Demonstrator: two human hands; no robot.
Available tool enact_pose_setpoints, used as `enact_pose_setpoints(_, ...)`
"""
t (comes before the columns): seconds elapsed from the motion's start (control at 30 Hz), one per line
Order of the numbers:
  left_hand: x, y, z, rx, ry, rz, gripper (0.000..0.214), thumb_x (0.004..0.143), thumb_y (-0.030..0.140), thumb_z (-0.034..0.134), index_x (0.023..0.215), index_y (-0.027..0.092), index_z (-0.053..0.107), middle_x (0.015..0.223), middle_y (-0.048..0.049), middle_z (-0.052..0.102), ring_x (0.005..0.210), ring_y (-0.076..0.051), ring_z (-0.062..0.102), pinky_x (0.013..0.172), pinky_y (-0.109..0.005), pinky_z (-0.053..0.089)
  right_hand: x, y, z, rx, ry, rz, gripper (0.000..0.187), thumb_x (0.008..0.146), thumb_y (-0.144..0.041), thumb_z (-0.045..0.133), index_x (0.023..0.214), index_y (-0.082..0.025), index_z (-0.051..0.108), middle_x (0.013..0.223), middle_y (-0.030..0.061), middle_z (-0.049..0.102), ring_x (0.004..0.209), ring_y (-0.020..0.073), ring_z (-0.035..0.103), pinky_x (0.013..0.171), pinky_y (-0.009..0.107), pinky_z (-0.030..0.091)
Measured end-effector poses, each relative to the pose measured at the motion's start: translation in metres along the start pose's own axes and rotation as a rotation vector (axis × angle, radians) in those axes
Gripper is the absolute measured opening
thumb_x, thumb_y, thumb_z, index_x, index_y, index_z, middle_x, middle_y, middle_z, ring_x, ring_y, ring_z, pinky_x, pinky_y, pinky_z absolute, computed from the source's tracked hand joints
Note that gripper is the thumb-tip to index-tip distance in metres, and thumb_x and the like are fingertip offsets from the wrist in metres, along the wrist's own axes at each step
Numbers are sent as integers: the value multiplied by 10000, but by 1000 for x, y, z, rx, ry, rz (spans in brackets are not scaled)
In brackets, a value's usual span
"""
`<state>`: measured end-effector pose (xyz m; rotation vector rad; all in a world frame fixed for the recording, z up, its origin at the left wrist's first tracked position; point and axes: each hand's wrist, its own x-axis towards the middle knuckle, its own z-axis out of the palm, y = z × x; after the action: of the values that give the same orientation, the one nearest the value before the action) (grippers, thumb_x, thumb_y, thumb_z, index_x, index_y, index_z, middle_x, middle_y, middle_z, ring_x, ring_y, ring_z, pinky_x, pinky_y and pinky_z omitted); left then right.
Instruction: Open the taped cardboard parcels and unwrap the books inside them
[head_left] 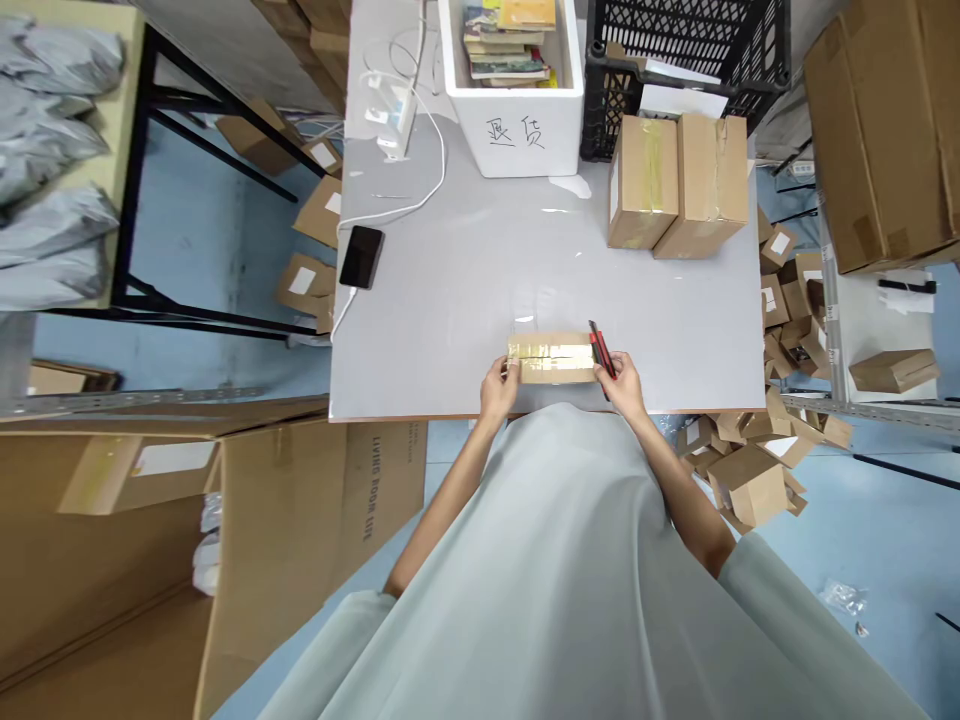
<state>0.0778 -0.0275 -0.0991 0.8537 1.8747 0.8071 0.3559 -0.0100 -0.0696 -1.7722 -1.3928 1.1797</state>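
A small cardboard box (555, 372) with shiny tape along its top lies at the table's front edge, close to my body. My left hand (499, 388) grips the box's left end, fingers bent around it. At the right end, my right hand (621, 382) is closed around a red and black utility knife (600, 350), which points up and away from me. The thumb of that hand is close to the box; whether it presses on it I cannot tell.
On the grey table (465, 280) are a phone (361, 257) with a cable, a power strip (397, 125), two taped cartons (701, 190), a white bin (514, 135) of books and a black crate (600, 105). A large open carton (277, 560) stands at left; boxes (750, 480) pile up at right.
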Motion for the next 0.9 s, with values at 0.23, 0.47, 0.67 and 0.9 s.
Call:
enact_pose_setpoints(0.23, 24, -29, -18, -369, 40, -291, 366, 960, 569, 708, 1023, 210, 678, 992, -63, 768, 929, -214, 738, 864, -366, 620, -48, -84, 24, -233, -334, -315, 392, 975, -322, 686, 1347, -237, 600, 1639, 168, 613, 1464, 335, 656, 1154, 506, 578)
enact_pose_setpoints(0.47, 28, -34, -37, -460, 17, -361, 353, 961, 527, 720, 952, 174, 701, 879, -59, 774, 871, -210, 740, 849, -367, 636, -64, -112, 49, -363, -646, -481, 329, 1030, -237, 644, 1355, -202, 611, 1817, 192, 356, 1535, 334, 595, 1102, 487, 630)
enact_pose_setpoints(0.67, 25, -34, -34, -443, 43, -366, 348, 926, 536, 734, 923, 192, 691, 849, -29, 742, 814, -168, 711, 783, -308, 616, -47, -102, 37, -244, -530, -416, 387, 978, -229, 672, 1358, -231, 601, 1749, 159, 491, 1509, 324, 628, 1175, 511, 592)
enact_pose_setpoints(0.9, 18, -22, -25, -368, 41, -280, 424, 777, 555, 881, 967, 186, 796, 996, -65, 800, 951, -200, 723, 764, -274, 610, -24, -49, -1, 50, -230, -204, 364, 892, -370, 710, 1220, -297, 570, 1478, 99, 755, 1296, 285, 773, 1138, 493, 605)
